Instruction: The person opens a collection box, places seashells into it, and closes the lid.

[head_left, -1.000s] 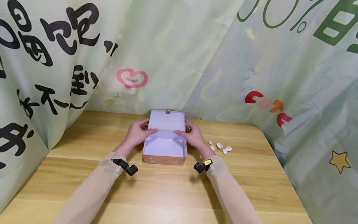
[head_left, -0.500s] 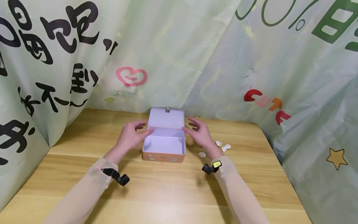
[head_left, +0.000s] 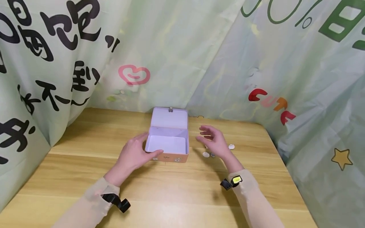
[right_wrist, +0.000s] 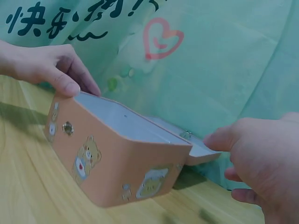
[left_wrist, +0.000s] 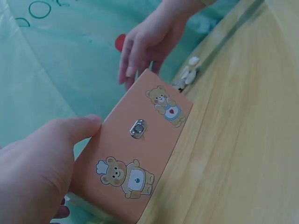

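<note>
An orange tin box [head_left: 171,157] with teddy bear pictures and a pale lilac inside stands on the table, its hinged lid [head_left: 169,118] thrown back. My left hand [head_left: 134,151] holds its left side, the thumb on the front rim and the fingers along the side wall. In the right wrist view no contents show in the part of the inside that is visible. My right hand [head_left: 215,142] hovers to the right of the box with loosely bent fingers and holds nothing. Beneath and beside it lie several small white shell-like pieces [head_left: 206,155], partly hidden by the hand.
The wooden table [head_left: 176,196] runs back to a pale green printed curtain [head_left: 171,53], which also hangs along both sides. The lid lies close to the curtain. A metal clasp [left_wrist: 138,129] sits on the front of the box.
Both hands have left the lid area. My left hand has come down and forward onto the front left of the box; my right hand has moved off right, over the white pieces.
</note>
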Action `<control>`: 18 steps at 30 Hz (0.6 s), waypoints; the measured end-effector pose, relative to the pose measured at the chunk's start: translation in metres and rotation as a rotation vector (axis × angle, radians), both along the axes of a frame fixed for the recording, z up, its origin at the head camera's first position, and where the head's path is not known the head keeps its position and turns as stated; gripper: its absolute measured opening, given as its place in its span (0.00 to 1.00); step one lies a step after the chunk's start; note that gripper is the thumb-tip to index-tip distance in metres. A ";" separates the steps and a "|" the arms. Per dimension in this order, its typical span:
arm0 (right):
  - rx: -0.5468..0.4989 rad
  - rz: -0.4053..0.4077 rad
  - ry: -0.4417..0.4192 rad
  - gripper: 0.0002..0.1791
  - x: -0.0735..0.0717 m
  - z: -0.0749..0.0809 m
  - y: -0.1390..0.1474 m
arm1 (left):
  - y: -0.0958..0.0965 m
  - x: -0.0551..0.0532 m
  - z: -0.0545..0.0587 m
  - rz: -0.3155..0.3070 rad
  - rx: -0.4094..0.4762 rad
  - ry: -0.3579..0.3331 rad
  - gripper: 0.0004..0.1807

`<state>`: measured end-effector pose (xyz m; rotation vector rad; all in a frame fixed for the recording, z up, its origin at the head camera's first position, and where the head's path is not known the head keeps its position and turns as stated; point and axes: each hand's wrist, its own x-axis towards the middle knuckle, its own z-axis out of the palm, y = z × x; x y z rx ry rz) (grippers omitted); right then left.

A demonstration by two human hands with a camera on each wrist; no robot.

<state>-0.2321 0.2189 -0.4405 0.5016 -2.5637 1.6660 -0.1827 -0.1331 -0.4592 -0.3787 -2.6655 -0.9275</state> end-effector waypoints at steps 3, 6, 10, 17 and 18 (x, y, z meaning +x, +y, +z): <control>0.026 0.008 -0.003 0.29 0.005 -0.002 0.008 | 0.002 0.000 -0.003 -0.019 0.003 0.021 0.54; 0.056 0.019 -0.002 0.29 0.008 -0.002 0.014 | 0.002 -0.001 -0.004 -0.031 0.007 0.036 0.53; 0.099 0.051 0.002 0.27 0.011 -0.005 0.023 | 0.001 -0.001 -0.006 -0.028 0.001 0.026 0.57; 0.198 0.141 0.010 0.26 0.018 -0.020 0.038 | 0.001 -0.001 -0.007 0.001 0.007 -0.031 0.63; 0.210 0.151 0.015 0.26 0.019 -0.022 0.040 | 0.001 -0.001 -0.006 0.001 0.012 -0.039 0.63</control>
